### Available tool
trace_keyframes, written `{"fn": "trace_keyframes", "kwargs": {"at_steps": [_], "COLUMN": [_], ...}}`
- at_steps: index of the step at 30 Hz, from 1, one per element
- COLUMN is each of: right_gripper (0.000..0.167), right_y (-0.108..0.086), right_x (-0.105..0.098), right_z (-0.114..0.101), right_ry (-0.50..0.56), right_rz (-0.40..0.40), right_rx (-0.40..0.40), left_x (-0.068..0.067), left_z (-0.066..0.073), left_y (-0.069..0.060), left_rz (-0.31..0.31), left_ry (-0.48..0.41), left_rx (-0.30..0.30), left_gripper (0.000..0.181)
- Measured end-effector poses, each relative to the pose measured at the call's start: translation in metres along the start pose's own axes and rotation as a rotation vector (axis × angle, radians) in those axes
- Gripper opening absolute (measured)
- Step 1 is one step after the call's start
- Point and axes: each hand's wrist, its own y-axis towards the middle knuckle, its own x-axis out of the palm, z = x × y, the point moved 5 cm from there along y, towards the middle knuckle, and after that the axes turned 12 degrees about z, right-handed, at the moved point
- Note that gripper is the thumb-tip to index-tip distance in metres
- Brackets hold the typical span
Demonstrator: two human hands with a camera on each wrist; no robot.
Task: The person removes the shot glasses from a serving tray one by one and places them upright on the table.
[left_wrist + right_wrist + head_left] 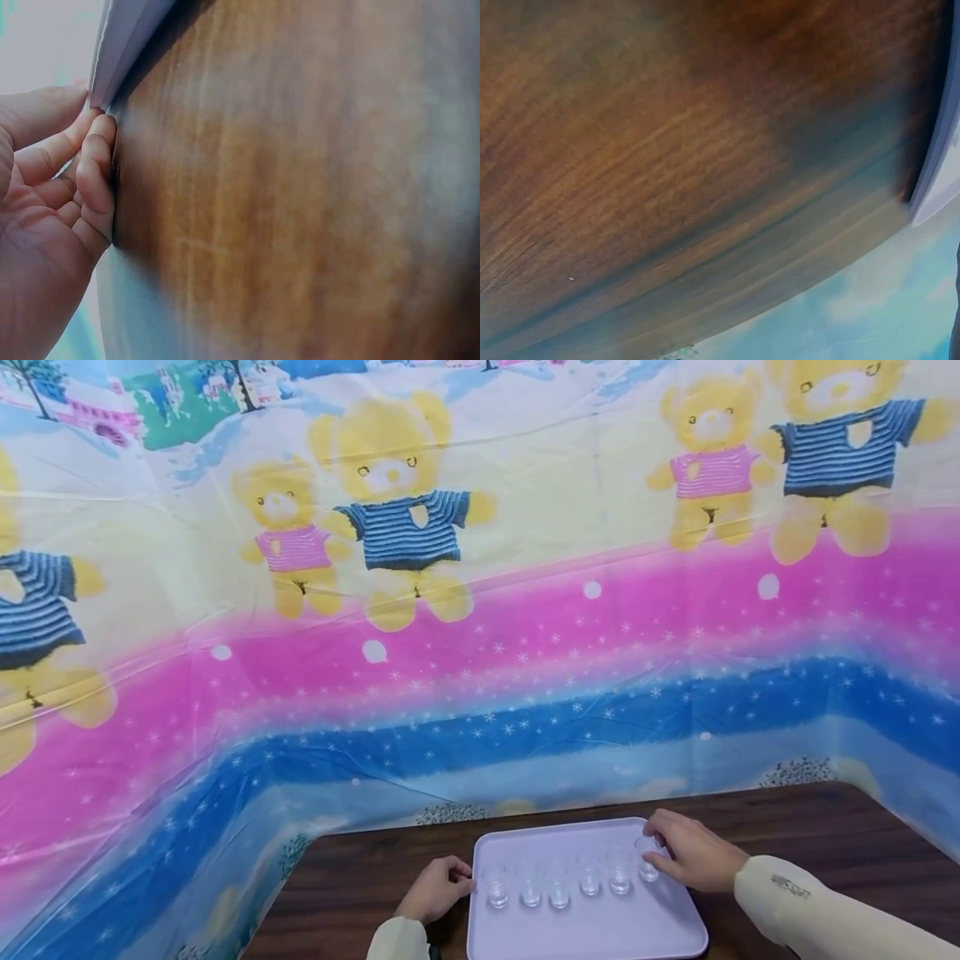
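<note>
A pale lilac tray (585,935) lies on the table with several small clear glasses in an uneven row across it. My left hand (437,888) is at the tray's left side. In the left wrist view, its thumb and fingertips pinch the tray's rim (112,56), the other fingers curled below. Over the tray's far right part, my right hand (697,850) grips the rightmost glass (647,865) between thumb and fingers, partly covering it. Whether that glass touches the tray I cannot tell. Nearest to it stands another upright glass (618,877); the leftmost glass (497,890) is near the left hand.
The dark wooden table (360,893) extends on both sides of the tray. Behind it hangs a printed cloth (480,693) with bears and snowflakes, reaching the table's back edge. The right wrist view shows mostly wood and the tray's edge (936,165).
</note>
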Motion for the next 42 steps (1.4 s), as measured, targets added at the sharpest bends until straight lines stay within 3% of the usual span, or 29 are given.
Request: {"fn": "trace_keyframes", "kwargs": {"at_steps": [10, 16, 22, 30, 36, 42], "right_gripper": [0.023, 0.027, 0.031, 0.028, 0.028, 0.029], "right_y": [0.015, 0.022, 0.023, 0.022, 0.023, 0.023], "right_x": [-0.011, -0.012, -0.011, -0.005, 0.0, 0.002], "right_z": [0.026, 0.04, 0.055, 0.067, 0.072, 0.073], "right_ry": [-0.019, -0.054, -0.072, -0.079, -0.094, -0.09], "right_rz": [0.085, 0.13, 0.167, 0.136, 0.102, 0.116], "right_rx": [0.102, 0.102, 0.111, 0.134, 0.175, 0.174], "left_x": [0.002, 0.001, 0.0, 0.001, 0.002, 0.0], "left_z": [-0.003, -0.004, -0.002, 0.001, 0.0, 0.0], "left_y": [0.003, 0.005, 0.005, 0.005, 0.005, 0.004], "left_rz": [-0.01, -0.003, -0.051, -0.079, -0.069, -0.058], "left_ry": [0.009, 0.013, -0.002, -0.006, -0.011, 0.005], "left_rx": [-0.042, -0.05, -0.031, -0.043, -0.038, -0.03], "left_gripper": [0.011, 0.011, 0.011, 0.01, 0.01, 0.01]}}
